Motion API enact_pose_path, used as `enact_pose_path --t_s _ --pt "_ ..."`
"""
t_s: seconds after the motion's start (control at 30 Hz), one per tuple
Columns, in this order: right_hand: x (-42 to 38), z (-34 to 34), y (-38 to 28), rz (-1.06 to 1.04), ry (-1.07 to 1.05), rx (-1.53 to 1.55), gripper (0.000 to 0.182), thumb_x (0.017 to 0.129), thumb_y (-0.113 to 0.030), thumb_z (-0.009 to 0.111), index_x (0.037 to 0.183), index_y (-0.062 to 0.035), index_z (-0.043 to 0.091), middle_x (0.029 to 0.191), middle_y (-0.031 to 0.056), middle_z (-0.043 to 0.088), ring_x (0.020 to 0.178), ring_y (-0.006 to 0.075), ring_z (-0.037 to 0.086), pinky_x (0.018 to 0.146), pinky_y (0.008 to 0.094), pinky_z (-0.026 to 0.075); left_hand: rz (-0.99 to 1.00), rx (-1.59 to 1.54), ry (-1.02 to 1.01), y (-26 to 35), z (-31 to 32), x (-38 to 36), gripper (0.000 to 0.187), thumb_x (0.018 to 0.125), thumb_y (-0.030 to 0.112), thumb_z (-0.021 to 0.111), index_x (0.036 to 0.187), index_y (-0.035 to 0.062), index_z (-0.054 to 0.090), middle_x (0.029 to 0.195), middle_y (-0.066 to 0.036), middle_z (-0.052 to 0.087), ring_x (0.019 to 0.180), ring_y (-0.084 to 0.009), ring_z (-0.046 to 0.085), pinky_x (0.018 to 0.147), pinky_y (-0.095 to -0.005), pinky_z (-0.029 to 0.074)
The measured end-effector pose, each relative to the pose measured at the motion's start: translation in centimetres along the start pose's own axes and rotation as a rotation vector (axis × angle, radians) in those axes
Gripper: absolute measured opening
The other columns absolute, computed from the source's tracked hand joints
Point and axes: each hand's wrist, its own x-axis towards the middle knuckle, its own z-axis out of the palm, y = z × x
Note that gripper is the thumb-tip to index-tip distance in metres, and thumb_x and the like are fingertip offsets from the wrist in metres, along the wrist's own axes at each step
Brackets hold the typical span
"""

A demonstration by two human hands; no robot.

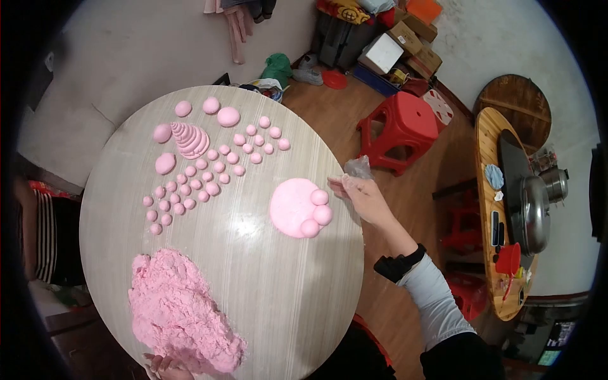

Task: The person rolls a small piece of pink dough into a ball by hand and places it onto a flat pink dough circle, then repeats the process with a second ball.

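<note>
Right hand (362,193) pinches a clear plastic scrap (358,166) closed, just right of the pink disc (292,206); left hand (166,366), grip unclear, touches the dough heap (177,310). Best kept gentle.

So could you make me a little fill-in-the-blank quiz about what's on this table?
1. The round table holds dough coloured ____.
2. The flat disc carries ____ small balls at its edge.
3. The right hand pinches a crumpled clear ____.
4. The left hand touches the big crumbly ____.

Missing words: pink; three; plastic; heap.
</note>
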Motion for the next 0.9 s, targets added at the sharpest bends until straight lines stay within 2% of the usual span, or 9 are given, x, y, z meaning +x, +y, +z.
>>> enact_pose_path --t_s 0.07,0.2,0.3,0.37,0.57,0.63,0.7,0.77,0.9 --pt "-0.5 -0.4 -0.8 0.111 0.017 0.383 0.031 0.096 -0.017 0.047 0.12 0.0005 0.058 0.115 0.0123 0.063 0.099 0.0158 0.06 0.084 0.0276 0.047 0.042 0.048 0.006 -0.1 0.4 -0.5 0.021 0.091 0.016 0.055 0.109 0.0061 0.055 0.086 -0.001 0.056 0.087 -0.0169 0.049 0.09 -0.0366 0.035" --pt "-2.8 0.0 -2.4 0.091 -0.017 0.302 0.031 0.095 -0.016 0.047 0.121 -0.0007 0.057 0.116 0.0125 0.061 0.1 0.0187 0.059 0.086 0.0296 0.047 -0.014 -0.007 -0.133 0.3 -0.7 -1.5 0.023 0.091 0.017 0.054 0.112 0.0058 0.055 0.088 -0.002 0.058 0.087 -0.0173 0.051 0.09 -0.0372 0.036" --pt "-5.0 1.1 -4.3 -0.039 0.019 -0.126 0.03 0.091 -0.01 0.05 0.119 -0.0018 0.058 0.112 0.0151 0.059 0.1 0.0248 0.057 0.088 0.0336 0.046 0.062 0.062 -0.041 0.5 -1.0 -3.2 0.024 0.091 0.018 0.054 0.112 0.0055 0.056 0.089 -0.002 0.059 0.086 -0.0169 0.051 0.089 -0.0355 0.036" --pt "-6.5 2.0 -4.5 -0.341 0.232 -0.533 0.036 0.085 -0.003 0.053 0.121 -0.0042 0.055 0.107 0.0162 0.053 0.1 0.0276 0.054 0.086 0.034 0.046 0.064 0.038 -0.074 0.8 -1.2 -4.4 0.024 0.091 0.018 0.054 0.111 0.0045 0.056 0.089 -0.002 0.059 0.084 -0.0165 0.05 0.085 -0.0331 0.036" --pt "-11.0 5.2 -7.2 -0.273 0.141 -0.588 0.053 0.076 0.005 0.053 0.127 -0.0072 0.05 0.106 0.0201 0.047 0.101 0.0363 0.048 0.092 0.0386 0.04 0.154 -0.134 -0.206 3.7 -4.1 -8.9 0.022 0.091 0.015 0.053 0.109 0.0034 0.057 0.085 -0.002 0.057 0.081 -0.0151 0.048 0.081 -0.033 0.036" --pt "-12.7 6.2 -8.3 -0.371 0.08 -0.627 0.06 0.076 0.004 0.054 0.134 -0.0068 0.042 0.108 0.0214 0.047 0.099 0.0365 0.05 0.088 0.0392 0.042 0.178 -0.196 -0.275 4.5 -6.2 -10.0 0.023 0.091 0.018 0.054 0.11 0.0045 0.057 0.087 -0.003 0.058 0.082 -0.0152 0.049 0.081 -0.0332 0.036" --pt "-13.7 7.9 -9.7 -0.409 0.03 -0.541 0.064 0.079 -0.001 0.055 0.139 -0.0033 0.033 0.115 0.0244 0.046 0.103 0.0381 0.051 0.089 0.0403 0.044 0.235 -0.167 -0.465 5.0 -7.8 -10.8 0.037 0.099 0.028 0.038 0.128 0.0093 0.051 0.1 -0.004 0.061 0.091 -0.0166 0.055 0.085 -0.032 0.041" --pt "-14.2 9.0 -10.2 -0.354 -0.042 -0.442 0.083 0.079 -0.003 0.059 0.145 -0.002 0.01 0.117 0.0246 0.044 0.099 0.0351 0.054 0.085 0.0385 0.046 0.306 -0.288 -0.257 4.3 -6.5 -12.3 0.034 0.099 0.027 0.038 0.115 0.006 0.059 0.08 0.001 0.058 0.076 -0.0129 0.051 0.073 -0.0306 0.04" --pt "-17.1 9.8 -14.9 -0.413 -0.038 -0.392 0.085 0.079 -0.003 0.059 0.145 0.0012 0.006 0.115 0.0222 0.044 0.092 0.0293 0.056 0.08 0.0348 0.048 0.345 -0.319 -0.241 3.4 -6.8 -13.5 0.03 0.097 0.026 0.042 0.112 0.009 0.061 0.078 0.002 0.058 0.074 -0.013 0.052 0.074 -0.0299 0.041"
